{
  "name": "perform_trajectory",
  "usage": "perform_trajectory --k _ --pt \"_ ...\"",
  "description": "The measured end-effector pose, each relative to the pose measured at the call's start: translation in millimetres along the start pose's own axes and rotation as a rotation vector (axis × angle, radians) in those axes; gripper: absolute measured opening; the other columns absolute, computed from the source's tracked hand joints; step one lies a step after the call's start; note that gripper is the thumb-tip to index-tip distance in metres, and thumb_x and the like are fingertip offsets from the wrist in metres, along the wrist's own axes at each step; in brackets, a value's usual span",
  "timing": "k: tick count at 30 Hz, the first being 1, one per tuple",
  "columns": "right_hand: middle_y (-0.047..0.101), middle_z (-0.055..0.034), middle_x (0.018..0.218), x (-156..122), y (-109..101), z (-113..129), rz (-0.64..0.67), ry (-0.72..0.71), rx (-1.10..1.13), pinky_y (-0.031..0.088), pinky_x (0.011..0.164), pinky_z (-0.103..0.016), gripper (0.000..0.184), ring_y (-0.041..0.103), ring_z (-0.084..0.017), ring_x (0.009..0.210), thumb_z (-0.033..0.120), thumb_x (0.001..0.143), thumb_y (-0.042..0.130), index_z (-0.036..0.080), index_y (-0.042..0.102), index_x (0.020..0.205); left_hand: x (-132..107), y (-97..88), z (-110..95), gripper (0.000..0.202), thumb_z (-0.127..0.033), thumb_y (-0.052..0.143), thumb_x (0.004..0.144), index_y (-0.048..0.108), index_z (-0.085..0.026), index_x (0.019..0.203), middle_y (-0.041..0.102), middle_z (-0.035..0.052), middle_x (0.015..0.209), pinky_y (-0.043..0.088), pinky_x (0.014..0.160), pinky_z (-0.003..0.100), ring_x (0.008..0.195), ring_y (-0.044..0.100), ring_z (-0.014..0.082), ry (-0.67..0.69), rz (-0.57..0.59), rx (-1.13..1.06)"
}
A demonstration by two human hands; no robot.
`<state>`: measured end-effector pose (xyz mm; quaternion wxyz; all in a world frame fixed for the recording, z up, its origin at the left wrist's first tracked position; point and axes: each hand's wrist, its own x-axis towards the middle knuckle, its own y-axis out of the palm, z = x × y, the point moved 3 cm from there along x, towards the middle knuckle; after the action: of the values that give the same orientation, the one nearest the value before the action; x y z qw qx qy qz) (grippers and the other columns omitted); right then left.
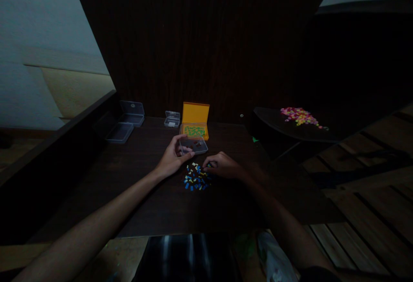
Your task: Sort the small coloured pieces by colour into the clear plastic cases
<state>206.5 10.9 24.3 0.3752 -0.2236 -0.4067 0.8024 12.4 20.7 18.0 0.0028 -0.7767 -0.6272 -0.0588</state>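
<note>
My left hand (172, 156) is closed around the left side of a clear plastic box (199, 145), which is tilted toward me and has a few small dark bits in it. Just to its right, my right hand (222, 164) reaches over the right edge of a scattered pile of small blue and pale yellow pieces (195, 179). The right fingers are bent and pinched down at the pile; what they hold, if anything, is too small to make out. Behind the clear box stands an open yellow box (195, 112) with green pieces (194, 131) in it.
A small clear case (172, 119) stands left of the yellow box. Farther left are open clear containers (120, 132) by the desk's side panel (58, 157). Bright pink and yellow pieces (300, 116) lie heaped on a dark curved surface to the right. A dark panel (206, 45) rises behind.
</note>
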Motion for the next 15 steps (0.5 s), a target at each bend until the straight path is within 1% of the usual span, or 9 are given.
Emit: perform_trajectory --k 5,9,15 --pt "0.054 0.0034 0.059 0.5 1.6 1.5 -0.013 -0.017 0.002 0.031 0.056 -0.021 0.021 0.043 -0.008 0.053 0.030 0.084 0.060 0.015 0.072 0.094 -0.7 0.4 -0.8 0.070 -0.022 0.078 0.063 0.041 -0.018 0.123 0.065 0.0007 0.080 0.049 0.078 0.030 0.082 0.065 0.0152 0.002 -0.006 -0.002" --pt "0.057 0.0022 0.061 0.7 2.8 3.7 -0.010 -0.038 0.004 0.031 0.057 -0.021 0.022 0.043 -0.008 0.053 0.030 0.085 0.058 0.015 0.072 0.093 -0.8 0.8 -0.5 0.070 -0.023 0.077 0.064 0.041 -0.018 0.124 0.064 -0.0005 0.078 0.048 0.077 0.029 0.081 0.064 0.0144 0.005 0.004 -0.003" --pt "0.055 0.0023 0.059 0.7 5.1 1.3 -0.027 -0.071 0.036 0.031 0.055 -0.020 0.023 0.042 -0.008 0.052 0.031 0.086 0.056 0.014 0.071 0.091 0.1 0.2 0.9 0.072 -0.025 0.078 0.063 0.041 -0.018 0.125 0.064 -0.0003 0.078 0.048 0.075 0.027 0.079 0.064 0.0143 -0.014 0.005 0.005"
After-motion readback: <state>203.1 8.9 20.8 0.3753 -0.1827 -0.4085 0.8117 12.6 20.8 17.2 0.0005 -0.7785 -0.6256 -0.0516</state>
